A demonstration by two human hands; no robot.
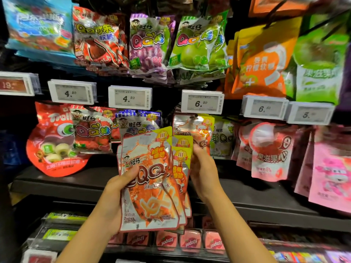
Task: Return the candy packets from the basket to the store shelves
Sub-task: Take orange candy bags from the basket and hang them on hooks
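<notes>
I hold a fanned stack of several orange-and-white QQ cola candy packets (152, 179) upright in front of the middle shelf row. My left hand (115, 194) grips the stack from the left, thumb across the front packet. My right hand (203, 171) holds the right edge of the rear packets near their yellow corners. Matching orange packets (191, 128) hang on a peg just behind, under the 6.50 tag (202, 103). The basket is out of view.
Pegs carry hanging candy bags: red strawberry QQ (91, 131), blue QQ (136, 124), purple grape (148, 44), green apple (197, 42), pink bags (269, 152) at right. Price tags (130, 96) line the rail. A dark shelf ledge (256, 202) and boxed sweets (190, 242) lie below.
</notes>
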